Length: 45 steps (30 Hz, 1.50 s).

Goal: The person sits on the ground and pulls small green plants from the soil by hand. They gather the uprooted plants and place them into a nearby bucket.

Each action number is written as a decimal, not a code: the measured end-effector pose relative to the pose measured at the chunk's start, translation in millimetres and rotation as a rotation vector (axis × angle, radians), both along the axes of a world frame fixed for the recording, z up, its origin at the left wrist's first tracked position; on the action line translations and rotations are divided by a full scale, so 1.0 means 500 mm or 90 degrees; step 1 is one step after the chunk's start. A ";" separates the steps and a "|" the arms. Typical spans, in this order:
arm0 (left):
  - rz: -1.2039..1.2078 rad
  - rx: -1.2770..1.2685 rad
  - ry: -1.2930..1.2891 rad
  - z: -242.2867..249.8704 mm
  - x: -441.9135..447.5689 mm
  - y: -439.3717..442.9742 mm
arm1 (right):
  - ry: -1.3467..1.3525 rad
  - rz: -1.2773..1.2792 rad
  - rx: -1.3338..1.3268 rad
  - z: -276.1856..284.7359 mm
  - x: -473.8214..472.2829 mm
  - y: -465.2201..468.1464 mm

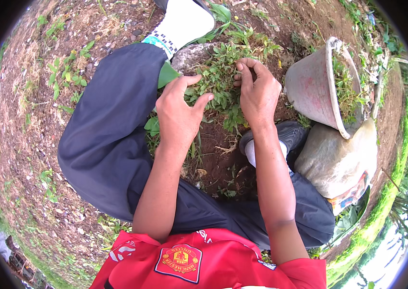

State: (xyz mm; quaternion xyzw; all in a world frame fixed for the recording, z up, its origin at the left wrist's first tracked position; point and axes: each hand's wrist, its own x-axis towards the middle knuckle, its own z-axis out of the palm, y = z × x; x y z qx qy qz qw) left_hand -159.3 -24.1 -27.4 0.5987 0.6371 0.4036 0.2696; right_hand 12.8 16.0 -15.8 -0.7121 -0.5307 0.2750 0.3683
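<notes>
My left hand is over the left side of a patch of low leafy weeds, thumb and fingers apart with nothing between them. A broad green leaf shows beside its knuckles. Across the patch, my right hand has its thumb and fingertips drawn together at the leaves. Whether a thin stem is pinched there is too small to tell. A grey stone lies at the far left edge of the weeds. Bare brown soil shows between my legs.
A worn whitish plastic bucket leans to the right, with pulled weeds inside. Against its rim rests a dirty pale sack. My shoe is near my right forearm. Small plants and litter dot the ground leftward.
</notes>
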 end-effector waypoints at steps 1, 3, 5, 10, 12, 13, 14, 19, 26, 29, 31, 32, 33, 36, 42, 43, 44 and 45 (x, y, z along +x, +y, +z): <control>0.003 0.001 -0.003 0.000 0.000 -0.001 | 0.004 0.023 0.019 0.006 -0.002 -0.001; 0.011 0.004 -0.005 -0.001 0.000 -0.004 | 0.016 0.068 0.075 0.017 -0.011 -0.006; 0.022 0.009 -0.004 -0.003 0.003 -0.006 | -0.067 0.197 0.191 0.024 -0.016 -0.005; 0.039 0.054 -0.016 -0.011 0.013 -0.007 | -0.167 0.347 0.221 0.025 -0.036 0.003; 0.045 0.055 -0.011 -0.011 0.013 -0.007 | -0.181 0.359 0.201 0.022 -0.037 0.012; 0.045 0.045 -0.008 -0.010 0.012 -0.007 | -0.180 0.366 0.194 0.021 -0.034 0.017; 0.047 0.042 -0.004 -0.009 0.012 -0.007 | -0.180 0.372 0.187 0.020 -0.031 0.021; 0.047 0.043 -0.004 -0.010 0.012 -0.002 | -0.155 0.308 0.225 0.000 -0.032 0.021; 0.034 0.043 -0.012 -0.013 0.009 -0.005 | 0.089 0.112 -0.016 0.005 -0.024 0.014; 0.034 0.041 -0.020 -0.012 0.006 -0.005 | 0.125 0.113 -0.057 0.025 -0.015 0.004; 0.035 0.014 -0.043 -0.009 0.003 -0.007 | 0.100 0.143 -0.049 0.039 -0.007 -0.012; 0.035 -0.001 -0.054 -0.007 0.002 -0.008 | 0.085 0.154 -0.053 0.045 -0.003 -0.021; 0.040 -0.029 -0.067 -0.005 0.000 -0.010 | 0.053 0.181 -0.028 0.050 0.001 -0.028; 0.049 -0.088 -0.100 0.002 -0.003 -0.013 | -0.045 0.241 0.047 0.059 0.010 -0.038; 0.053 -0.079 -0.108 0.007 -0.002 -0.010 | -0.127 0.279 0.141 0.037 -0.016 -0.029; 0.054 -0.063 -0.106 0.006 -0.001 -0.010 | -0.139 0.284 0.151 0.031 -0.020 -0.027; 0.052 -0.045 -0.107 0.004 0.000 -0.010 | -0.147 0.294 0.168 0.024 -0.022 -0.021; 0.052 -0.038 -0.103 0.002 -0.001 -0.009 | -0.156 0.308 0.193 0.017 -0.023 -0.014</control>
